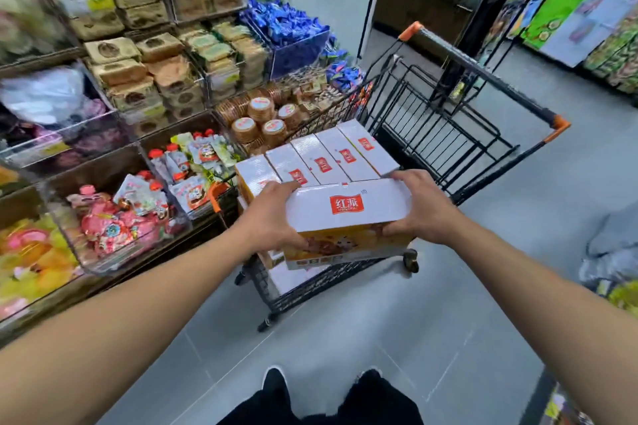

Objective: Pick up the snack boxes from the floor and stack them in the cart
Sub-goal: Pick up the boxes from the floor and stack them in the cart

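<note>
Head view: L hand [272, 214] & R hand [423, 207] each grip one end of a white snack box [348, 209] w/ red logo, fingers curled under, thumbs on top. Box held over cart [448, 134] near end, at 12 o'clock from the person's feet. Row of boxes [321, 159] already stacked inside cart. Shelves [114, 114] at 10 o'clock.

Smooth white cardboard snack box [348, 209] with a printed yellow front, black painted metal wire cart [445, 134] with orange plastic handle ends [561, 122], clear glossy plastic bins [114, 245] at nine o'clock, shiny foil pouches [138, 190], smooth grey floor tiles [345, 338]
</note>
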Available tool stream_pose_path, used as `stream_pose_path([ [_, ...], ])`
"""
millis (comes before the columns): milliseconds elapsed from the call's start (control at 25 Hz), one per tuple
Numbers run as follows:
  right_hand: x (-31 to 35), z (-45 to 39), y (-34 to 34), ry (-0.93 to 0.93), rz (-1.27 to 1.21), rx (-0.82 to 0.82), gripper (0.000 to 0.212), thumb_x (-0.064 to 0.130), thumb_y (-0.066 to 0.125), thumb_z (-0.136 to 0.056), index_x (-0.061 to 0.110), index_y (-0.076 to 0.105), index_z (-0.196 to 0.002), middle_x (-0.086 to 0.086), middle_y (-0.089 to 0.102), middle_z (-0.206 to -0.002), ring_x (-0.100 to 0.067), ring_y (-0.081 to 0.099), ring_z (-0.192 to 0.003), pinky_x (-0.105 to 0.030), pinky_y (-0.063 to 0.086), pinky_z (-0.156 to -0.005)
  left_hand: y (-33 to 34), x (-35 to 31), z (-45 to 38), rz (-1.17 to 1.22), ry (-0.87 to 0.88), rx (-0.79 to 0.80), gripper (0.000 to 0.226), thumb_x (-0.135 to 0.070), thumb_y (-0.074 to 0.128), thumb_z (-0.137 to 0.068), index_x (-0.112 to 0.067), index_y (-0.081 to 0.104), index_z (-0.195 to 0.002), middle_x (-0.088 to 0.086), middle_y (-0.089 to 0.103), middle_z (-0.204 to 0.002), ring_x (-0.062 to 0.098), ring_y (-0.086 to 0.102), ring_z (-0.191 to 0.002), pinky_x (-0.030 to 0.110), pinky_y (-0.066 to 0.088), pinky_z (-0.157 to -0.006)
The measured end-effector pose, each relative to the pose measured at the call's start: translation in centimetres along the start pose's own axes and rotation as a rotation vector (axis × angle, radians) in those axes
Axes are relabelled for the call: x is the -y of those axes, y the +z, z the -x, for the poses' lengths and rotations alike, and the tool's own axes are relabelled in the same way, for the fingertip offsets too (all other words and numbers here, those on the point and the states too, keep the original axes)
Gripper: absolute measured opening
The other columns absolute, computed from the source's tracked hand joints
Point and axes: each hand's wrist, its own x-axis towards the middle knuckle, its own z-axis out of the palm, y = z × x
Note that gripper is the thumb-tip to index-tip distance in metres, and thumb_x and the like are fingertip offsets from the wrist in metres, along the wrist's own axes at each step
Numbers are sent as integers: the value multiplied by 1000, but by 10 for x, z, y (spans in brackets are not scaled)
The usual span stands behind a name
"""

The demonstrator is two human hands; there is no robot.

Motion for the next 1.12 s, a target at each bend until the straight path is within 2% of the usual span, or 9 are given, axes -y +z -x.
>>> stream_pose_path([
  [80, -23, -30, -11, -26, 36, 29, 110, 39, 89, -57, 20, 30, -148, 1, 29, -146, -18, 30, -134, -29, 24, -111, 15, -12, -21, 39, -42, -27, 116, -44, 87, -48, -18, 29, -146, 6, 38, -138, 24, 39, -126, 33, 35, -104],
  [200, -70, -83, -28, -67, 78, 97, 111, 34, 89, -58, 17, 28, -149, 0, 28, -145, -16, 29, -134, -19, 19, -105, 49, -40, -62, 91, -134, -77, 111, -40, 86, -52, -22, 28, -145, 3, 35, -140, 23, 40, -125, 34, 38, -103],
  [400, -141, -153, -36, -155, 176, 229, 114, 36, 88, -61, 16, 21, -151, 1, 24, -146, -18, 29, -136, -30, 25, -112, 106, -84, -118, 47, -336, -78, 106, -44, 84, -53, -24, 28, -142, 1, 33, -135, 25, 49, -117, 39, 47, -98],
  [560, -179, -194, -19, -189, 225, 341, 115, 43, 87, -62, 13, 21, -150, -1, 23, -147, -21, 35, -132, -31, 33, -109, 141, -99, -152, -129, -441, -70, 99, -49, 81, -56, -22, 33, -138, 3, 39, -130, 26, 50, -114, 42, 49, -92],
  [680, -200, -220, 0, -218, 269, 393, 108, 41, 88, -56, 14, 29, -143, -4, 30, -139, -24, 44, -123, -37, 43, -105, 162, -97, -173, -227, -457, -67, 95, -52, 77, -62, -18, 33, -140, 5, 41, -132, 27, 43, -120, 41, 44, -98],
  [840, -216, -247, 19, -277, 364, 418, 95, 33, 84, -58, 11, 32, -135, -7, 34, -133, -28, 48, -109, -43, 50, -90, 184, -87, -197, -336, -451, -66, 95, -49, 75, -66, -14, 30, -142, 6, 41, -136, 27, 38, -123, 40, 38, -101],
  [1000, -228, -266, 39, -329, 437, 458, 94, 33, 82, -61, 9, 30, -136, -6, 29, -135, -29, 47, -104, -44, 52, -85, 203, -78, -212, -437, -459, -10, 95, -50, 80, -59, -13, 40, -136, 7, 48, -132, 29, 44, -120, 43, 39, -102],
  [1120, -236, -267, 49, -324, 444, 466, 94, 32, 84, -63, 8, 30, -136, -6, 26, -136, -30, 46, -105, -42, 53, -80, 215, -73, -213, -456, -462, -12, 92, -43, 86, -52, -12, 48, -131, 10, 55, -124, 33, 50, -115, 47, 43, -99],
])
